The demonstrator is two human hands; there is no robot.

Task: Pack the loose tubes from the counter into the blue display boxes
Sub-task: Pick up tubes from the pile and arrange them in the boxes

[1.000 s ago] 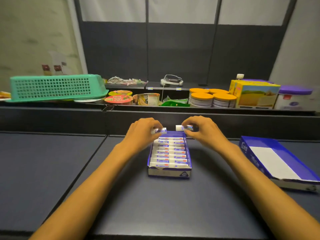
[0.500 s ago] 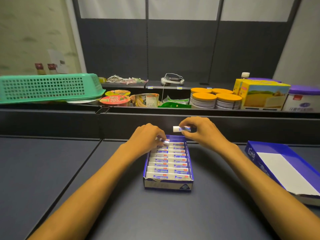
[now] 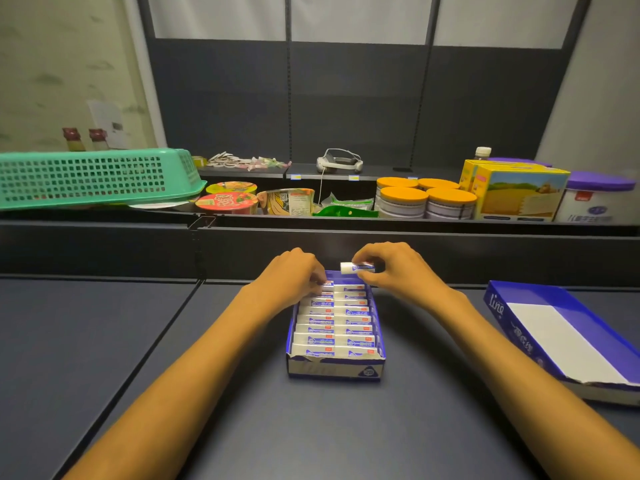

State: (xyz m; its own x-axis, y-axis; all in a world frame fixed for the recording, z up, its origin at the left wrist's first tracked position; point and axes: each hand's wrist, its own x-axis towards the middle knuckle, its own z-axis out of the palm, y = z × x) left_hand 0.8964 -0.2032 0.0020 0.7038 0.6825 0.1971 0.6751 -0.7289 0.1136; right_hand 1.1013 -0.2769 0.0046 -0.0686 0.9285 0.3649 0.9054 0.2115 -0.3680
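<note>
Right hand has a tube pinched between thumb and fingertips, lying sideways in the air, white cap pointing toward the other hand, hovering just above the far end of the blue display box. Directly below and toward the person from that pinch, the box is packed, row on row of white-and-blue tubes laid crosswise in two columns. Left hand is down at the far left corner of the box, fingers curled onto a tube there; it looks like it's pressing or seating it, though the fingers hide how much of a grasp that is. Well off to the right of the held tube sits a second blue box, tilted, showing a bare white floor, no tubes visible in it. Now the risk: only a thin gap appears to remain at the far wall, so dropping this tube in at an angle could wedge it on top of its neighbours or pop one up. The tubes are small, smooth, round cylinders with glossy labels, so they will likely roll and slip under a light pinch. The box is thin card, its near edge torn and ragged, and a hard push could bow the wall or shove the whole box along the smooth dark counter. Beyond the hands, past the raised ledge, a green perforated plastic basket and orange-lidded tubs.
</note>
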